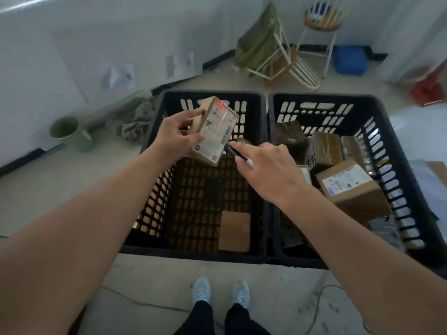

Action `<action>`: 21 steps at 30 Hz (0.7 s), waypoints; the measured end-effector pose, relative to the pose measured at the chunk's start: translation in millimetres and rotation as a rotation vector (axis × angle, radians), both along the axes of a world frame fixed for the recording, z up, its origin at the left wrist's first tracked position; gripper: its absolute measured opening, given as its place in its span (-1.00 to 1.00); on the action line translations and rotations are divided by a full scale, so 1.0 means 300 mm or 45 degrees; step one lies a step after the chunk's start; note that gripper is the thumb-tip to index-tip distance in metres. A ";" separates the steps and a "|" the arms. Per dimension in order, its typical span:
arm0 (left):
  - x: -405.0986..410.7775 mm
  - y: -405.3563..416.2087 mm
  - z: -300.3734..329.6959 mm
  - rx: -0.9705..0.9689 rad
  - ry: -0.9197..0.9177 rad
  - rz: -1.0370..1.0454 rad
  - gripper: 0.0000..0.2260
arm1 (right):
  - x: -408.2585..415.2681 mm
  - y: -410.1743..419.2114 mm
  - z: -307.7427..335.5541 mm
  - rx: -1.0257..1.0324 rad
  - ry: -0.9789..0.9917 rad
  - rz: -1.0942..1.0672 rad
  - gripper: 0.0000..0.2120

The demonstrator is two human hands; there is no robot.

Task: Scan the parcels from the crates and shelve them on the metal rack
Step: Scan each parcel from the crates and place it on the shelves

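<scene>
**Parcel held up to scanner over left crate**

Left hand is gripping a small brown parcel, fingers curled over its far edge, thumb pressing the near side. Parcel is hanging tilted above the left crate, label face turned toward the camera, barcode near its lower right edge. A red glow is showing on the parcel's top end, at 12 o'clock of the label.

Right hand is sitting at 4 o'clock of the parcel, fingers wrapping a dark scanner; the forefinger is lying along its top. Scanner nose is pointing at the parcel's barcode corner, just beside it; cannot tell whether it is touching.

Left crate is holding one flat brown packet at its 5 o'clock corner. Right crate is standing against the left one, rims touching, and is holding several parcels: a labelled box toward 3 o'clock, taped brown ones behind it at 12 o'clock.

Beyond the crates: green bin at 9 o'clock by the wall, tipped chair with green cloth at 12 o'clock, stool and blue container at 1 o'clock. Pale shoes are standing at 6 o'clock.
</scene>
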State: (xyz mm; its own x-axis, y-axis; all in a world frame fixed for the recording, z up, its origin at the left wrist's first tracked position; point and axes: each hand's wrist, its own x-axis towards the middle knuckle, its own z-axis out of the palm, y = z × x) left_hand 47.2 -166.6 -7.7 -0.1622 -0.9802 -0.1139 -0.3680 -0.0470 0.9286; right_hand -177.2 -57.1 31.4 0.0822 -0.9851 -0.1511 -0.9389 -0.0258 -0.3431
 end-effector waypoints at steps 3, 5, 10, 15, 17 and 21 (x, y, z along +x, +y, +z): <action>0.031 0.005 0.061 -0.032 0.029 -0.008 -0.50 | 0.007 0.023 0.050 0.063 0.126 0.120 -0.53; 0.051 0.009 0.097 -0.054 0.028 -0.022 -0.50 | 0.016 0.031 0.086 0.100 0.229 0.181 -0.52; 0.115 0.016 0.178 -0.114 -0.057 -0.084 -0.50 | 0.061 0.052 0.158 0.165 0.402 0.265 -0.54; 0.185 0.042 0.240 -0.097 -0.043 -0.103 -0.49 | 0.148 0.113 0.223 0.184 0.500 0.259 -0.55; 0.211 0.062 0.257 -0.106 -0.057 -0.103 -0.47 | 0.183 0.143 0.244 0.179 0.547 0.254 -0.55; 0.247 0.104 0.277 -0.094 -0.051 -0.115 -0.46 | 0.226 0.203 0.283 0.132 0.637 0.247 -0.55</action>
